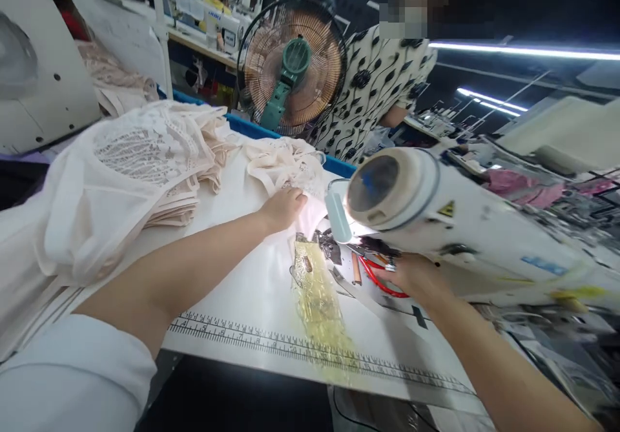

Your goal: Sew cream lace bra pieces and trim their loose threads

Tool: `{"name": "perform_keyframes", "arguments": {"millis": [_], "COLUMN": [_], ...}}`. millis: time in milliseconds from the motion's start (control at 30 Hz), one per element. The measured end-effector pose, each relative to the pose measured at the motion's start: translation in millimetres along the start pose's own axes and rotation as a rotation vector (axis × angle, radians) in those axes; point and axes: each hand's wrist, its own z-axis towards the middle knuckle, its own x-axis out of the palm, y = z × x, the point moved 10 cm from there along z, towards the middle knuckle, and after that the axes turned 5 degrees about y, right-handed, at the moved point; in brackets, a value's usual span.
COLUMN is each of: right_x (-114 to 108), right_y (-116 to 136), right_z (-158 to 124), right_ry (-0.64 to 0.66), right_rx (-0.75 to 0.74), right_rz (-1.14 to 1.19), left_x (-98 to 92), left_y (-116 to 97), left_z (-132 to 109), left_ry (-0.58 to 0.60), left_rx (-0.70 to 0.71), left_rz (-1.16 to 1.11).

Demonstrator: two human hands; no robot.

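Note:
My left hand (285, 208) is closed on pale pink lace fabric (285, 164) just left of the sewing machine's needle area. My right hand (407, 273) reaches under the white machine head (465, 225), its fingers around the red handles of a pair of scissors (382, 282). The scissors' blades point left toward the presser foot and are partly hidden. Yellowish clear tape (320, 296) lies on the white table (232, 290) in front of the needle area. A small brown stick-like piece (356, 269) lies beside the scissors.
Stacked pale garments with lace (140, 154) fill the table's left side. A fan (293, 64) stands behind the blue edge (252, 126). Beyond it is a person in a patterned top (372, 90). A printed ruler (271, 341) runs along the front edge.

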Motion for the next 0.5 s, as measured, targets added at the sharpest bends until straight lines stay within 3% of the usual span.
{"name": "perform_keyframes", "arguments": {"millis": [133,267,333,400,500], "right_x": [-3,12,32,54,77], "right_y": [-18,-19,2,36,92], "right_z": [-52,-137,-177,-206,-225], "right_ry": [0.023,0.022,0.035,0.079,0.108], "right_rx": [0.107,0.118,0.065,0.027,0.02], "right_rz": [0.122,0.429,0.899,1.275,1.692], "left_x": [-25.3,-66.9,-82.1,-82.9,-86.2], "left_y": [16,16,1,-21,-94], "left_z": [-17,-65,-105,-152,-211], "left_ry": [-0.061,-0.123,-0.096,-0.022,0.027], "left_rx": [-0.125,-0.214,-0.256,-0.342,-0.226], "left_rz": [-0.01,-0.078,-0.147,-0.521,-0.84]}}
